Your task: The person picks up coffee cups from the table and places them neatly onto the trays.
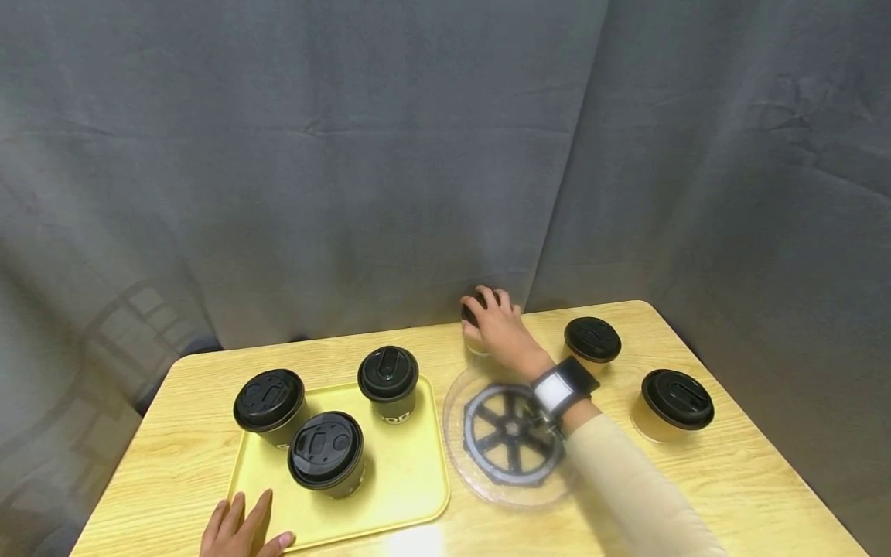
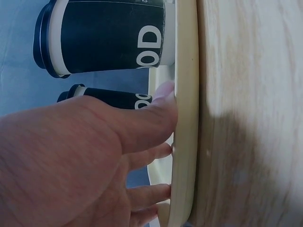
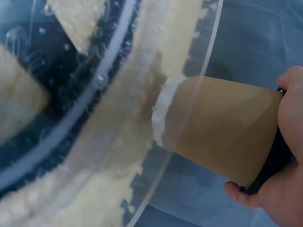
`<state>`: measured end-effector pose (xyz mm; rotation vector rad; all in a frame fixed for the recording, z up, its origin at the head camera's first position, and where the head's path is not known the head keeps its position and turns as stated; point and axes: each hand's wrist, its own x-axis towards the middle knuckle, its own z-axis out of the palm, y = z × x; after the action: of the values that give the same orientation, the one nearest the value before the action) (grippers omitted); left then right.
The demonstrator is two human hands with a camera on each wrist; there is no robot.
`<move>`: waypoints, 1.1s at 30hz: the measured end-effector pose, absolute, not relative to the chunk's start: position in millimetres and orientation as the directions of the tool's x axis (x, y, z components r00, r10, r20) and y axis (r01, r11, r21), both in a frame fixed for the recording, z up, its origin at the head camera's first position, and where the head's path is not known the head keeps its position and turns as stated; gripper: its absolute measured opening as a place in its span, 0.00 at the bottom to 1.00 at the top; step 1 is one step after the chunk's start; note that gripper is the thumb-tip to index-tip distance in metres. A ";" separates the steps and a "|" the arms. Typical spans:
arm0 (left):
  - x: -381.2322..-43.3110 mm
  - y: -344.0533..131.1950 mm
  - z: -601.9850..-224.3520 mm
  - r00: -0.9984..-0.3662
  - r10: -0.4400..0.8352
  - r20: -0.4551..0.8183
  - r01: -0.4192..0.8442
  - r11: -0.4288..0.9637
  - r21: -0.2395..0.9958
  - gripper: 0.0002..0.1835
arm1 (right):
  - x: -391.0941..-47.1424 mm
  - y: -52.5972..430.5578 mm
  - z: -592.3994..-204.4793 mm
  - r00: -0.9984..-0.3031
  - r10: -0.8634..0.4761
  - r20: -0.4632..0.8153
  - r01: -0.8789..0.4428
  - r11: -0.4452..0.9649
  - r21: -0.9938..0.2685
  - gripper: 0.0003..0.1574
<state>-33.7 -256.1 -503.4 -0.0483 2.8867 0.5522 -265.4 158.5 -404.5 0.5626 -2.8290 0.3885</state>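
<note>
At the back of the table my right hand [image 1: 496,326] grips a tan paper cup [image 3: 222,127] from above, fingers and thumb around its black lid [image 3: 272,163]. In the head view the hand hides most of this cup. My left hand [image 1: 240,530] rests at the near left corner of a yellow tray [image 1: 400,495], its fingertips on the tray and rim. Three dark paper cups with black lids are on the tray side: a front one [image 1: 327,452], a left one [image 1: 270,406] and a back one [image 1: 390,383].
Between the tray and my right forearm lies a round clear turntable [image 1: 511,437] with a dark spoked base. Two more tan cups with black lids, a back one [image 1: 592,342] and a front one [image 1: 671,406], stand at the right. A grey curtain [image 1: 348,170] hangs behind the table.
</note>
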 end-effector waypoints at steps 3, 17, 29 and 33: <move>-34.6 -258.4 -503.5 -0.975 0.007 -0.222 -0.079 0.923 0.377 0.45 | -264.5 158.3 -398.6 -0.891 -0.345 0.294 -0.410 0.890 -0.200 0.27; -31.4 -257.5 -509.1 -0.990 0.005 -0.142 -0.050 0.924 0.380 0.43 | -247.3 158.6 -382.9 -0.864 -0.352 0.360 -0.430 0.888 -0.165 0.27; -33.6 -258.9 -509.2 -0.987 0.004 -0.159 -0.057 0.926 0.373 0.44 | -215.9 168.0 -379.4 -0.836 -0.369 0.405 -0.456 0.879 -0.140 0.27; -34.0 -258.2 -508.6 -0.989 0.003 -0.151 -0.054 0.927 0.372 0.43 | -204.4 169.9 -381.0 -0.842 -0.380 0.382 -0.459 0.878 -0.138 0.28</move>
<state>-34.0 -258.2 -508.6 -0.0397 2.9370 0.5727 -204.4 169.9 -381.0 0.6240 -2.7015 0.3201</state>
